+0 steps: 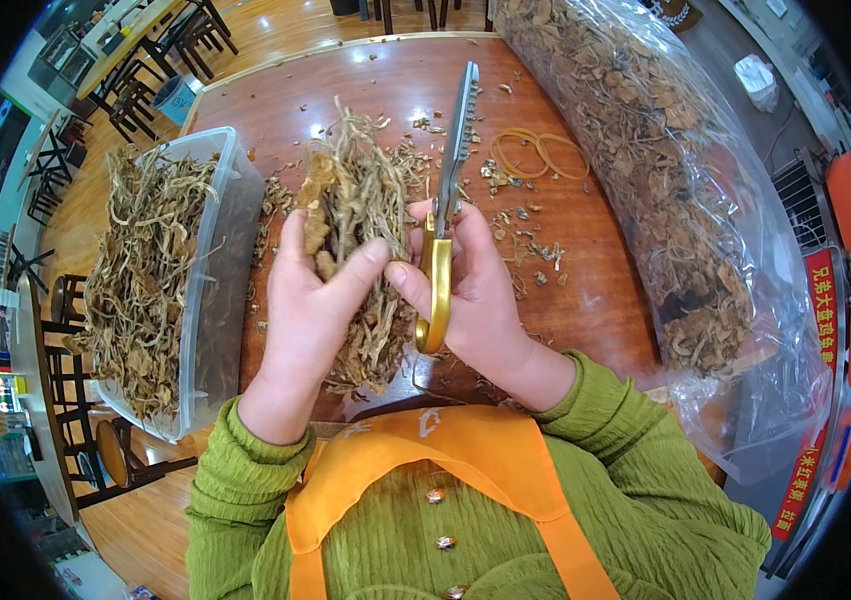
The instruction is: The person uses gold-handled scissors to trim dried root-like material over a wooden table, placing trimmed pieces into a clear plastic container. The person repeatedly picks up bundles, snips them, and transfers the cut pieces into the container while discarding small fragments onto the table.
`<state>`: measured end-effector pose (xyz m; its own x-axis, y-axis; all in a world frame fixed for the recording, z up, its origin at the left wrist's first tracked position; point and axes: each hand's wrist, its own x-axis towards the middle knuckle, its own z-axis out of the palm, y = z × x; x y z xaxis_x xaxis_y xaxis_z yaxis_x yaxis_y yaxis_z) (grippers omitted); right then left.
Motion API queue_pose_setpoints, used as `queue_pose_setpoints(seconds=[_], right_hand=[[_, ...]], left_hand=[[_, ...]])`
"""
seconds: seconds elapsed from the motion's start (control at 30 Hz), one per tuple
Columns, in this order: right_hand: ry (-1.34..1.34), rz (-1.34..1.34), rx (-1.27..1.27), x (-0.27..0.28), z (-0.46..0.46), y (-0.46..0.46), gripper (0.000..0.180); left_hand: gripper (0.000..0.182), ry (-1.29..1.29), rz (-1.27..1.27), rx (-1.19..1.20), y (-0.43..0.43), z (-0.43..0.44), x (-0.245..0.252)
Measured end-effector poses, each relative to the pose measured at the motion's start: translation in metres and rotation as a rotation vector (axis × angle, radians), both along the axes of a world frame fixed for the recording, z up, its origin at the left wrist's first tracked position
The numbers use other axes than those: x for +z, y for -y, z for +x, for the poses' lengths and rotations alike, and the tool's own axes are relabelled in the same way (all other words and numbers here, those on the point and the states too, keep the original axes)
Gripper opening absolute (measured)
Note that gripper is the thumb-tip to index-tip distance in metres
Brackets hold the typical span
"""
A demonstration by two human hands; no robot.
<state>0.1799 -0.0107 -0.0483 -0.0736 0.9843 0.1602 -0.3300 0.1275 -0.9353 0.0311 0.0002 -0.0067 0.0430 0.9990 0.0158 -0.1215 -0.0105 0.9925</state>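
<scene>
My left hand [307,292] grips a thick bundle of dried stemmed mushrooms [365,195], brown and stringy, above the wooden table [598,300]. From the other side my right hand [481,292] touches the bundle with its thumb. Kitchen scissors [449,172] with gold handles are held in that same hand. Their serrated blades point away from me and look closed together. Part of the bundle is hidden behind my fingers. Below it, more dried stems hang down towards the table's near side.
A clear plastic box [207,285] heaped with dried mushrooms [151,277] stands at the left. Along the right lies a large clear bag [643,150] of the same. Rubber bands [538,154] and cut scraps [538,251] are strewn on the table.
</scene>
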Motion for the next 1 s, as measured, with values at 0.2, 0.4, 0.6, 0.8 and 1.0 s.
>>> queue_pose_setpoints(seconds=[0.2, 0.4, 0.6, 0.8, 1.0], right_hand=[[-0.164, -0.139, 0.031, 0.002, 0.005, 0.000, 0.047], [-0.148, -0.159, 0.033, -0.002, 0.005, -0.001, 0.050], [-0.178, -0.185, 0.034, -0.008, -0.001, -0.003, 0.050], [-0.213, -0.269, 0.074, -0.012, 0.005, -0.002, 0.043], [-0.337, -0.269, 0.026, -0.015, 0.010, -0.006, 0.044]], left_hand=[[0.027, 0.317, -0.171, 0.116, -0.003, -0.020, -0.007], [0.026, 0.373, -0.157, 0.086, -0.004, -0.025, -0.009], [0.028, 0.448, -0.181, -0.052, -0.006, -0.021, -0.011], [0.033, 0.389, -0.224, -0.038, -0.004, -0.020, -0.013], [0.035, 0.385, -0.207, -0.016, -0.002, -0.029, -0.013]])
